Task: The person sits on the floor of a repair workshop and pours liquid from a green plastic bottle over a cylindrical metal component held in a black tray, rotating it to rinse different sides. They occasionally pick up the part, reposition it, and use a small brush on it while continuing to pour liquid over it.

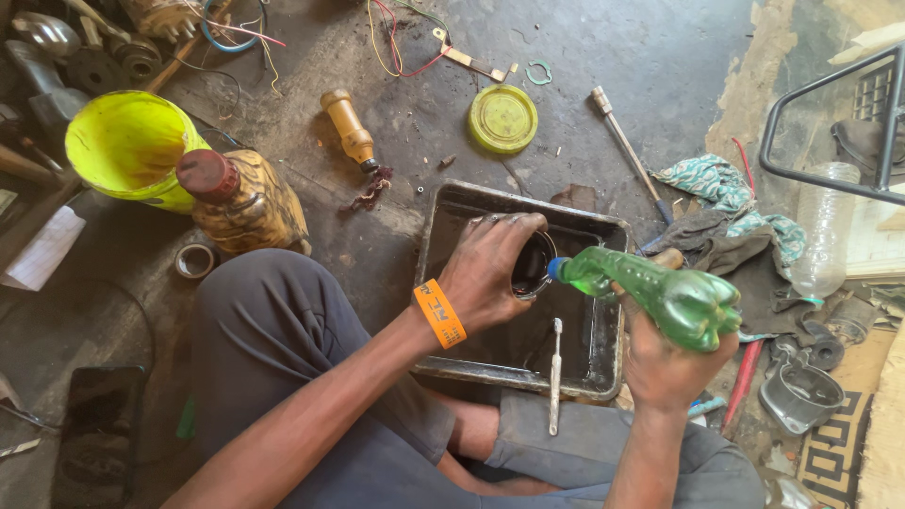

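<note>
Tipping the green plastic bottle (669,297) in my right hand (671,368), fingers wrapped round its soft, light base, I steady a round dark metal part (534,264) over the black tray (603,372), left hand (490,273) gripping its oily, likely slippery rim.

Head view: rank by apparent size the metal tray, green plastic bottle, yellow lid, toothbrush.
1. Metal tray
2. Green plastic bottle, held in the right hand; it is closer to the camera, so it looks inflated
3. Toothbrush and yellow lid: too alike to rank, one long and thin, one round

Left hand (490,273) curls its fingers (509,224) downward in a grip; right hand (674,363) is clenched, raised beside it.
</note>
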The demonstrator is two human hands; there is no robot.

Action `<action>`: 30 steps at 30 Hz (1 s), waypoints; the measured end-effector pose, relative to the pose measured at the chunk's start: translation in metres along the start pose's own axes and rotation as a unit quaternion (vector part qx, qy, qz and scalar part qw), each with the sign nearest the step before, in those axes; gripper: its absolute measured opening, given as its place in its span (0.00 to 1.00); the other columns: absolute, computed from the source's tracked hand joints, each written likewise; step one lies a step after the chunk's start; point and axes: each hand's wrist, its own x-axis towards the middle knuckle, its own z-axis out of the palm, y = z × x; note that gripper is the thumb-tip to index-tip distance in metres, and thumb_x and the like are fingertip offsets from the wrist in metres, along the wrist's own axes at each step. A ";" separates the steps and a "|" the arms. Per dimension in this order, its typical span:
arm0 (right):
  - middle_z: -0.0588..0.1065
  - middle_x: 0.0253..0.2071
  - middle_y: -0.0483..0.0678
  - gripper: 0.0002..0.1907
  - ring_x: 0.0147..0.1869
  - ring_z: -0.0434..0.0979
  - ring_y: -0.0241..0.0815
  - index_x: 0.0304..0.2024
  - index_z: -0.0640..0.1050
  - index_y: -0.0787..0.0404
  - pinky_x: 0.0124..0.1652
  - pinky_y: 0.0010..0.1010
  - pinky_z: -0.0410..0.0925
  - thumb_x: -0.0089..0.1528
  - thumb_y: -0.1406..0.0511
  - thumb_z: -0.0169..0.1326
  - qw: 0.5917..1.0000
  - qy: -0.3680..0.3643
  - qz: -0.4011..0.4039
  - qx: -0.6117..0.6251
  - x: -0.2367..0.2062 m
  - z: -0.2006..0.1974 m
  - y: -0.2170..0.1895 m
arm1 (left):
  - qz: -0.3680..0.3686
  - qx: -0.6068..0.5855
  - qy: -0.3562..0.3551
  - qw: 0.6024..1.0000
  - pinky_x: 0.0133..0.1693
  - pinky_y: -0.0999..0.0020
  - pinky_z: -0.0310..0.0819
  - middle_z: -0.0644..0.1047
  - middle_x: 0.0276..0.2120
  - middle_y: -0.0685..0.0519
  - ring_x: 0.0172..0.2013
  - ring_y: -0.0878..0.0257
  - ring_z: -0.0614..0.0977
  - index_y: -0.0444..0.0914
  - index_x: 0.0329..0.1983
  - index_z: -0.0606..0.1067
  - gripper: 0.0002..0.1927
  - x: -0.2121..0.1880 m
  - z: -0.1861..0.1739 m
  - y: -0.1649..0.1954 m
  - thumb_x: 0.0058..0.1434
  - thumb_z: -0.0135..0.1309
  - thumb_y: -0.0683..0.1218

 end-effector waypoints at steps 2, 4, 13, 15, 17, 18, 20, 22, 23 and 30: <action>0.81 0.41 0.46 0.14 0.42 0.82 0.35 0.45 0.79 0.67 0.47 0.26 0.73 0.60 0.69 0.70 1.000 -0.002 0.003 0.013 -0.001 0.000 0.000 | 0.010 -0.003 0.009 1.000 0.59 0.50 0.66 0.76 0.54 0.43 0.58 0.46 0.76 0.37 0.64 0.65 0.44 0.002 0.000 -0.002 0.43 0.72 0.46; 0.81 0.41 0.46 0.16 0.42 0.82 0.35 0.46 0.79 0.67 0.46 0.26 0.73 0.60 0.68 0.71 1.000 -0.010 -0.016 0.011 -0.003 0.001 0.001 | 0.011 -0.018 0.014 1.000 0.60 0.51 0.66 0.75 0.55 0.43 0.58 0.45 0.76 0.36 0.64 0.64 0.47 0.003 -0.001 -0.003 0.41 0.73 0.46; 0.79 0.41 0.46 0.16 0.44 0.78 0.36 0.46 0.79 0.67 0.52 0.25 0.71 0.60 0.67 0.71 0.998 0.025 0.006 0.057 -0.018 0.031 0.008 | -0.047 -0.121 0.000 0.992 0.55 0.56 0.76 0.78 0.51 0.46 0.53 0.46 0.81 0.40 0.63 0.62 0.51 0.002 0.000 0.004 0.37 0.77 0.49; 0.79 0.43 0.44 0.18 0.46 0.78 0.34 0.47 0.77 0.65 0.52 0.24 0.71 0.60 0.66 0.70 0.987 0.053 0.041 0.143 -0.017 0.036 0.008 | -0.025 -0.134 0.001 0.991 0.55 0.56 0.75 0.78 0.51 0.46 0.53 0.46 0.81 0.40 0.64 0.60 0.53 0.001 0.001 0.006 0.36 0.77 0.49; 0.77 0.43 0.43 0.19 0.45 0.77 0.35 0.46 0.76 0.65 0.51 0.25 0.70 0.59 0.66 0.71 0.988 0.078 0.037 0.125 -0.014 0.035 0.010 | -0.044 -0.127 -0.014 0.991 0.54 0.56 0.76 0.78 0.51 0.45 0.52 0.46 0.81 0.40 0.63 0.61 0.53 0.001 0.001 0.007 0.36 0.78 0.49; 0.76 0.42 0.43 0.19 0.45 0.76 0.36 0.45 0.75 0.64 0.50 0.26 0.70 0.59 0.66 0.71 0.988 0.091 0.035 0.116 -0.013 0.034 0.010 | -0.054 -0.123 -0.021 0.991 0.53 0.56 0.76 0.78 0.51 0.45 0.52 0.46 0.81 0.40 0.63 0.61 0.53 0.001 0.001 0.008 0.36 0.78 0.50; 0.75 0.42 0.46 0.17 0.45 0.75 0.40 0.43 0.78 0.67 0.50 0.30 0.68 0.61 0.66 0.73 0.995 0.088 -0.046 -0.002 -0.011 0.029 0.011 | -0.055 -0.126 -0.017 0.990 0.54 0.56 0.76 0.78 0.51 0.44 0.53 0.45 0.81 0.41 0.63 0.61 0.53 0.000 0.000 0.008 0.36 0.78 0.50; 0.74 0.41 0.48 0.15 0.44 0.74 0.43 0.41 0.79 0.68 0.49 0.33 0.67 0.62 0.66 0.73 0.990 0.085 -0.087 -0.071 -0.010 0.026 0.011 | -0.056 -0.122 -0.010 0.991 0.55 0.56 0.76 0.77 0.51 0.44 0.54 0.45 0.81 0.41 0.63 0.61 0.52 0.000 -0.001 0.007 0.36 0.78 0.49; 0.74 0.40 0.49 0.15 0.44 0.74 0.44 0.40 0.79 0.68 0.48 0.33 0.66 0.62 0.66 0.73 0.989 0.084 -0.088 -0.083 -0.010 0.024 0.010 | -0.056 -0.117 -0.005 0.992 0.55 0.56 0.76 0.77 0.52 0.43 0.54 0.44 0.81 0.41 0.63 0.61 0.52 0.000 -0.001 0.007 0.36 0.78 0.49; 0.77 0.40 0.48 0.09 0.42 0.76 0.42 0.42 0.81 0.65 0.45 0.32 0.66 0.63 0.71 0.69 0.989 0.066 -0.109 -0.070 -0.011 0.019 0.005 | -0.042 -0.111 0.006 0.993 0.55 0.56 0.76 0.77 0.52 0.44 0.54 0.45 0.81 0.40 0.63 0.61 0.52 0.000 -0.001 0.007 0.37 0.77 0.48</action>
